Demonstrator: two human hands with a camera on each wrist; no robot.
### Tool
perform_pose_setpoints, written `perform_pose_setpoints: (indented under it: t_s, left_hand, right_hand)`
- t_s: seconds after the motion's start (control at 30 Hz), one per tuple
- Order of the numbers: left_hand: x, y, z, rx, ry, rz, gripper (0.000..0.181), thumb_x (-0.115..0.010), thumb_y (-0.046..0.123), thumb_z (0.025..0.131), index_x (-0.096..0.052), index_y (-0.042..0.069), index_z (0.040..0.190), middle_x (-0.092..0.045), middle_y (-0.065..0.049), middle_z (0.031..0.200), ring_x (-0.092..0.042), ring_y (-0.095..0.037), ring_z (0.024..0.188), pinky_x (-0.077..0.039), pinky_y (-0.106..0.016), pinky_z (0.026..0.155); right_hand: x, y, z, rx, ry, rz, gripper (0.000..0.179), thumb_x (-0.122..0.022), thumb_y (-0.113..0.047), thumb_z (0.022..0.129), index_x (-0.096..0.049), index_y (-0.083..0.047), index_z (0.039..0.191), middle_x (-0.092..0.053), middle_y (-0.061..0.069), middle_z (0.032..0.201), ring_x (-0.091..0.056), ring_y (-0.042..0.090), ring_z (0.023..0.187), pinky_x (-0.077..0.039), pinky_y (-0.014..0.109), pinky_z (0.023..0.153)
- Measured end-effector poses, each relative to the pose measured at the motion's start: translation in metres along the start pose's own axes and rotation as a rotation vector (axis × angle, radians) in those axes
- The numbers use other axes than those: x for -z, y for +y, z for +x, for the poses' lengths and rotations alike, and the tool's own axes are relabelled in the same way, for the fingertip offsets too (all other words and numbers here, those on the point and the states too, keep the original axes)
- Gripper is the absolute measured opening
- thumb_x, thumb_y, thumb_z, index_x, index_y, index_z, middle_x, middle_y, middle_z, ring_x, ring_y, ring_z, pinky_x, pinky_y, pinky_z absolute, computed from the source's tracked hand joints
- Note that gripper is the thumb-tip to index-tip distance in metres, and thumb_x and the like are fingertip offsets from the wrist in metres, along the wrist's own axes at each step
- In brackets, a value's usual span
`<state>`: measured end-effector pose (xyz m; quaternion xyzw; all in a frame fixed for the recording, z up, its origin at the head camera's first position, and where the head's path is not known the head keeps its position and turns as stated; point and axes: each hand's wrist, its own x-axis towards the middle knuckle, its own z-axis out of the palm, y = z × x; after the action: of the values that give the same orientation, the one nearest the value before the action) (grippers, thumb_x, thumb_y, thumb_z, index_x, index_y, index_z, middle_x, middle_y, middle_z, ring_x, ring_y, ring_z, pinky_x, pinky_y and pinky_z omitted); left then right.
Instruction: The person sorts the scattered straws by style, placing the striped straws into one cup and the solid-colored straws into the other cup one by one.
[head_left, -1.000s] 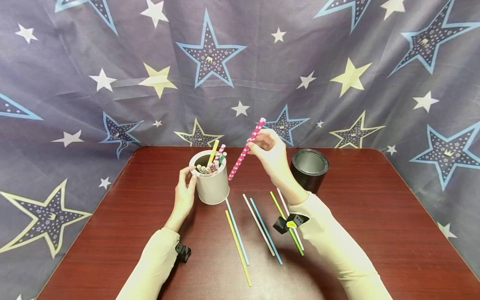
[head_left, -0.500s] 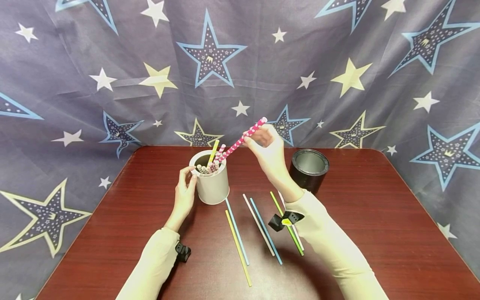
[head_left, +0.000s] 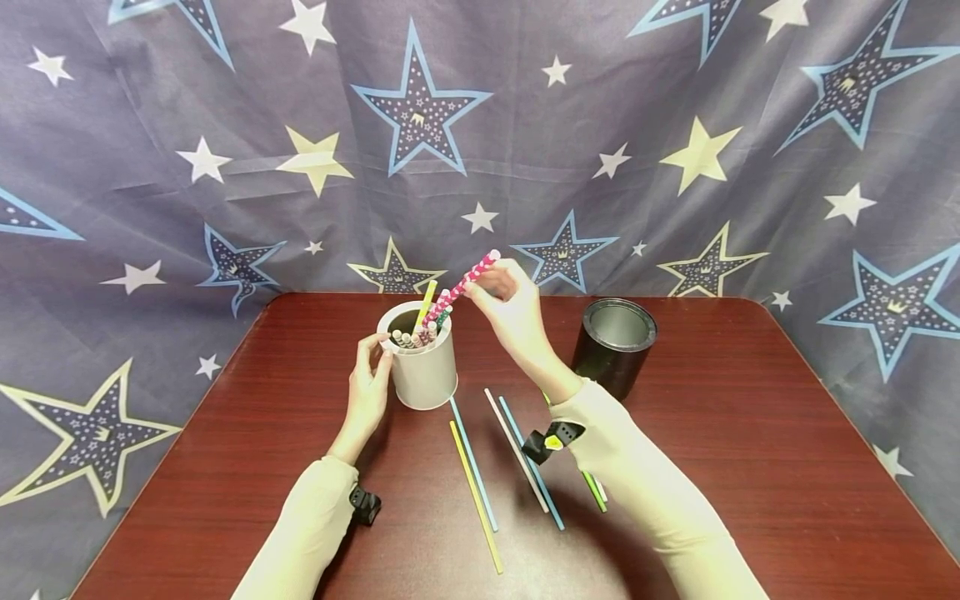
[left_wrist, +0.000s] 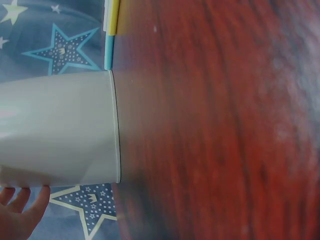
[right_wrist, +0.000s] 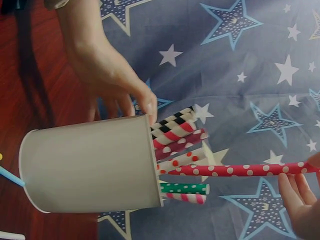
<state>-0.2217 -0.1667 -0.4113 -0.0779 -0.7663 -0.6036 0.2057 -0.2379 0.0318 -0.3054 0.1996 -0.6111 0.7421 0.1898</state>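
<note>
Where the pale can (head_left: 424, 379) stands: upright toward the far edge of the table (head_left: 750, 400), with patterned tubes (right_wrist: 175, 136) (striped and dotted) leaning out of its mouth.
Polka-dot straw (head_left: 465, 280): pink-red with white dots, slanting up and rightward from the mouth of the pale can, its lower end among the tubes; how deep it reaches cannot be told.
Right hand (head_left: 512, 310): right of the pale can, thumb and fingertips pinched together on the upper part of the polka-dot straw.
Left hand (head_left: 369, 390): at the left side of the pale can, fingers bent and gripping it by the rim and upper wall.
Rim and opening: tubes crowd the front and right of the pale can's mouth, while its dark interior shows at the back left.
Black can (head_left: 613, 360): well to the right of the pale can, with the right wrist reaching across the space between.
Loose straws: in front of the pale can, a light-blue straw (head_left: 474, 467) starts just beside its base, next to a yellow straw (head_left: 476, 498); farther right lie a pale pink straw (head_left: 517, 451), a blue straw (head_left: 542, 483) and a green straw (head_left: 596, 493) (partly hidden by the right sleeve (head_left: 645, 492)).
Surface and room: glossy red-brown wood spreads on both sides of the pale can; behind it hangs a grey-blue cloth (head_left: 247, 125) printed with stars.
</note>
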Motion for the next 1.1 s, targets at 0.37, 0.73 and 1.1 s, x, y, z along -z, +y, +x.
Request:
perform_pose_setpoints:
  t_s: [0.37, 0.73, 1.1]
  left_hand:
    - [0.000, -0.002, 0.000, -0.011, -0.003, -0.016, 0.029, -0.043, 0.004, 0.091, -0.040, -0.007, 0.118, -0.046, -0.026, 0.121, -0.044, -0.030, 0.114, -0.034, -0.043, 0.094]
    - [0.001, 0.001, 0.000, -0.010, -0.004, -0.001, 0.028, -0.043, 0.004, 0.091, -0.041, -0.006, 0.117, -0.048, -0.026, 0.121, -0.044, -0.031, 0.113, -0.034, -0.044, 0.093]
    - [0.006, -0.027, 0.008, 0.000, -0.023, 0.056, 0.027, -0.045, 0.011, 0.092, -0.044, 0.003, 0.117, -0.051, -0.016, 0.122, -0.047, -0.023, 0.112, -0.038, -0.037, 0.091]
  right_hand:
    - [0.000, 0.015, 0.002, -0.034, -0.085, -0.034, 0.023, -0.058, 0.009, 0.078, -0.052, 0.012, 0.100, -0.059, 0.027, 0.092, -0.059, 0.011, 0.080, -0.047, 0.029, 0.079]
    - [0.016, 0.015, -0.005, -0.069, -0.127, -0.101, 0.025, -0.060, 0.004, 0.078, -0.055, 0.011, 0.102, -0.060, 0.026, 0.094, -0.059, 0.008, 0.082, -0.047, 0.026, 0.077]
    - [0.046, 0.016, -0.016, -0.046, -0.167, -0.233, 0.020, -0.062, -0.002, 0.080, -0.059, 0.005, 0.098, -0.063, 0.015, 0.090, -0.060, 0.011, 0.084, -0.047, 0.028, 0.079]
